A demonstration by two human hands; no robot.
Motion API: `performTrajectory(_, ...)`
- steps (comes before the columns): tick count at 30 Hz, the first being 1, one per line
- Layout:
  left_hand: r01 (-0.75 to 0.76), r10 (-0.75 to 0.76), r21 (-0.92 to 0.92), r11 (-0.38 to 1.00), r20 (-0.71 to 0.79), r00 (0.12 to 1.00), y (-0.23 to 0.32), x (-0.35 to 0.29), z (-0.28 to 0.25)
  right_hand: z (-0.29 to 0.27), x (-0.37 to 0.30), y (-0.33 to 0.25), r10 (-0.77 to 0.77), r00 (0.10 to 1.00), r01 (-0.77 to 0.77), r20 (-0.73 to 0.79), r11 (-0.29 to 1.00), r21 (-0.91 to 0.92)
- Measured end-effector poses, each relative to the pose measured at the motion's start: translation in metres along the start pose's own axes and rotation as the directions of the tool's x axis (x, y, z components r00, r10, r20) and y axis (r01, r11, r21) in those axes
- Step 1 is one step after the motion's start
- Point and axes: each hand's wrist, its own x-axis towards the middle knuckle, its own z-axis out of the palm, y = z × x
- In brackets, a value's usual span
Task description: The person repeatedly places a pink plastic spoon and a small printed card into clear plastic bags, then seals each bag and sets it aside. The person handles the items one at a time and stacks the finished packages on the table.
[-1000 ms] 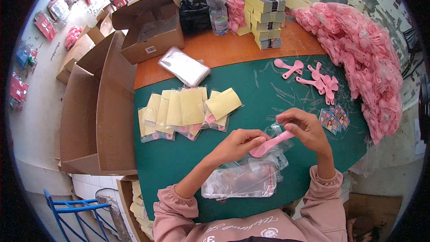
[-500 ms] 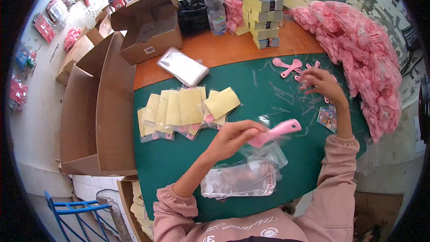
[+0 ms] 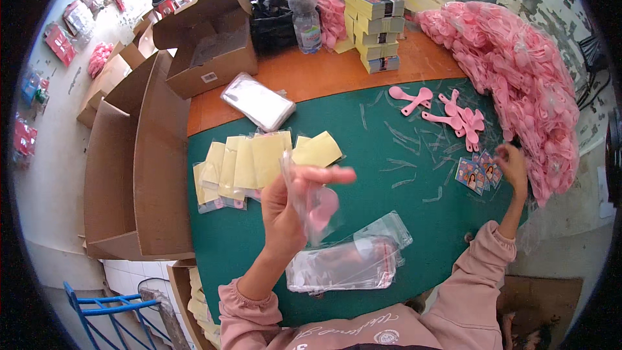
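My left hand (image 3: 282, 214) is raised over the middle of the green mat, closed on a clear plastic bag (image 3: 299, 188) with a pink spoon (image 3: 322, 209) in it; the bag is blurred by motion. At the right edge of the mat my right hand (image 3: 514, 167) has its fingertips pinched at the edge of some small printed cards (image 3: 470, 175). Below my left hand lies a stack of clear plastic bags (image 3: 340, 267). Several loose pink spoons (image 3: 447, 118) lie beyond the cards, among thin clear plastic strips.
Bagged packets with yellow cards (image 3: 259, 159) overlap at left, near a white stack of bags (image 3: 258, 102). A big heap of wrapped pink spoons (image 3: 518, 71) covers the right side. Bundled card stacks (image 3: 372, 29), a water bottle (image 3: 304, 16) and open cardboard boxes (image 3: 162, 162) stand around.
My right hand has moved from the loose spoons toward me to the cards, which now show fanned out. My left hand has lifted and turned the bagged spoon upright, moving left.
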Motion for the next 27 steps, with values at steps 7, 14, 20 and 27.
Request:
performTrajectory(7, 0.038, -0.024, 0.147, 0.988, -0.096, 0.995, -0.003, 0.017, -0.018, 0.025, -0.015, 0.047, -0.064, 0.995, 0.064, -0.071, 0.998, 0.003)
performTrajectory(14, 0.475, -0.462, 0.211, 0.855, -0.110, 0.880, -0.022, 0.024, -0.022, 0.004, -0.018, 0.021, -0.102, 0.980, 0.142, -0.172, 0.960, 0.241)
performTrajectory(20, 0.545, -0.585, 0.284, 0.789, 0.076, 0.808, -0.043, 0.013, -0.015, -0.026, -0.033, -0.114, -0.135, 0.977, 0.196, -0.167, 0.876, 0.441)
performTrajectory(27, 0.433, -0.570, 0.447, 0.783, 0.238, 0.786, -0.056, 0.016, -0.007, -0.015, -0.065, -0.199, -0.308, 0.951, 0.214, 0.036, 0.733, 0.645)
